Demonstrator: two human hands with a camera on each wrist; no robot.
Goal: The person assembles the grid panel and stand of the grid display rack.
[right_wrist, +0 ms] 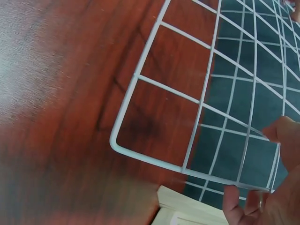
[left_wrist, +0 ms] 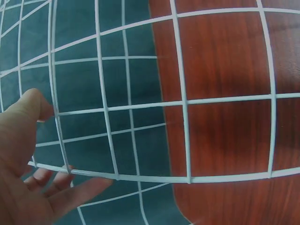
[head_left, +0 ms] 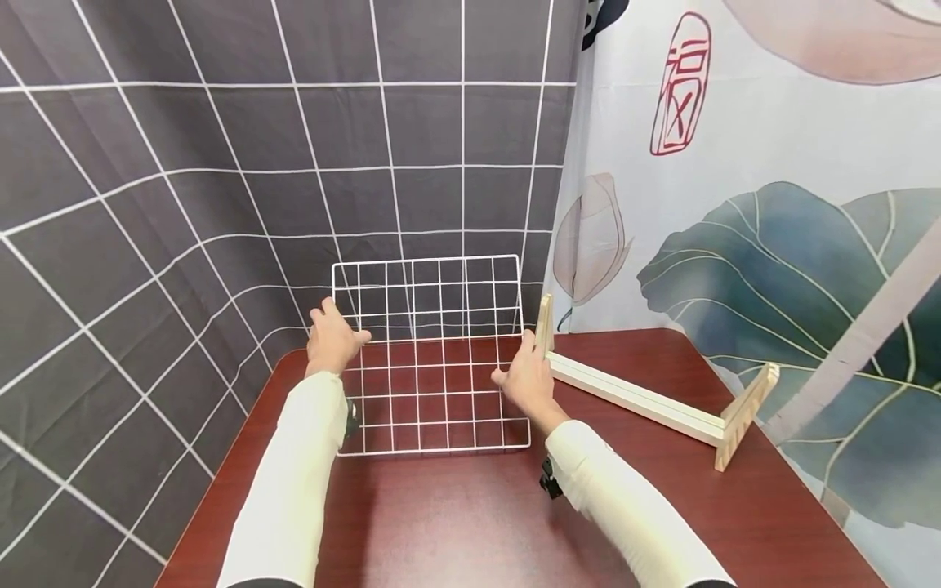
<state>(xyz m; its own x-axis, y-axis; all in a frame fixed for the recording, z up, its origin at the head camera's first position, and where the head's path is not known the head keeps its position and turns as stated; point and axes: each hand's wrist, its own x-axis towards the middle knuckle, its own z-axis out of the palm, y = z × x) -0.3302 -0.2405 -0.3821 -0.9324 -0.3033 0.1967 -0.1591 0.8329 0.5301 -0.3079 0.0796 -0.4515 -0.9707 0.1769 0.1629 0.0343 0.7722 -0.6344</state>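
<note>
A white wire grid panel point(head_left: 415, 340) stands tilted up in front of me, between my two hands. My left hand point(head_left: 332, 339) grips its left side; in the left wrist view the thumb lies over the mesh, with the fingers at the outer edge wire point(left_wrist: 150, 179). On the opposite side my right hand point(head_left: 531, 377) holds the right edge, and the right wrist view shows thumb and fingers point(right_wrist: 233, 201) on either side of that edge. The panel's lower corner point(right_wrist: 115, 143) appears just above the table, its shadow below; contact is hard to tell.
A pale wooden bar with upright end pieces point(head_left: 639, 400) lies on the dark red table point(head_left: 441, 514), right of the panel and close to my right hand. Grey checked cloth point(head_left: 243, 139) hangs behind and left, a leaf-patterned curtain point(head_left: 625, 122) at right.
</note>
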